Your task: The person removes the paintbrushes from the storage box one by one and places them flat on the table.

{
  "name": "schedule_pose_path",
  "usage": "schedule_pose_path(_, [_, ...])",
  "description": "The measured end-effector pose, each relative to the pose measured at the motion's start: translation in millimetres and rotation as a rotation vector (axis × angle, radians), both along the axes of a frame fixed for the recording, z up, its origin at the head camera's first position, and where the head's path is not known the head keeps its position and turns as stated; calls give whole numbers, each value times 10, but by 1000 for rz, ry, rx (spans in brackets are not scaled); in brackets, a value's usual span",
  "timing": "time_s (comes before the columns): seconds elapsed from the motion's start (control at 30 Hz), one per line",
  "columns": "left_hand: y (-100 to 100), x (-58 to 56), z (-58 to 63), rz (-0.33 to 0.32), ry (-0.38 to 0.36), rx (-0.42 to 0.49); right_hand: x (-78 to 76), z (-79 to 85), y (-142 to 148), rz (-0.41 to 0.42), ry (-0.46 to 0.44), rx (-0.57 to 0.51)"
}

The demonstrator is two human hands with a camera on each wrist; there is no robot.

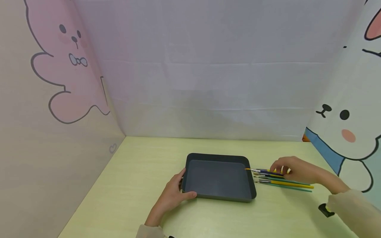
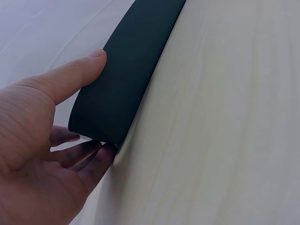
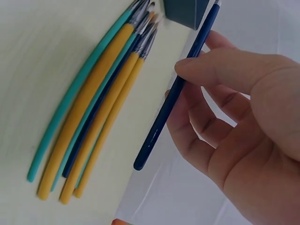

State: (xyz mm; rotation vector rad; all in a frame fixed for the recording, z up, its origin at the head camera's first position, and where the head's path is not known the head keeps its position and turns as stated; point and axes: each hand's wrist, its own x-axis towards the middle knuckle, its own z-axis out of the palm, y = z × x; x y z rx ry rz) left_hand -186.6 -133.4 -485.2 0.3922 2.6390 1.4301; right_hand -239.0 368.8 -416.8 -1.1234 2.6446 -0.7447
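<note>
A dark grey rectangular tray (image 1: 218,180) lies on the table with nothing in it. My left hand (image 1: 172,192) grips its near left corner. In the left wrist view the thumb presses the tray's outer wall (image 2: 129,70), and the other fingers curl round the corner, partly hidden. Right of the tray, my right hand (image 1: 294,169) pinches a dark blue paintbrush (image 3: 161,117) between thumb and fingers. Its bristle end points toward the tray. Beside that hand lies a bunch of yellow, green and blue paintbrushes (image 3: 89,98), side by side.
The pale yellow table (image 1: 125,195) reaches back to a white cloth wall (image 1: 208,99). Cloth with cartoon animals hangs at the left and right sides. A small black object (image 1: 326,210) shows at the right sleeve's cuff.
</note>
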Motion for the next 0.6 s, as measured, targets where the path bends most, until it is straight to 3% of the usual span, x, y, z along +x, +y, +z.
schedule_pose_path(0.13, [1, -5, -6, -4, 1, 7, 33, -66, 111, -26, -24, 11])
schedule_pose_path(0.43, [-11, -2, -15, 0, -4, 2, 78, -231, 336, 10, 27, -40])
schedule_pose_path(0.6, [-12, -4, -20, 0, -8, 0, 110, -350, 418, 20, 7, -62])
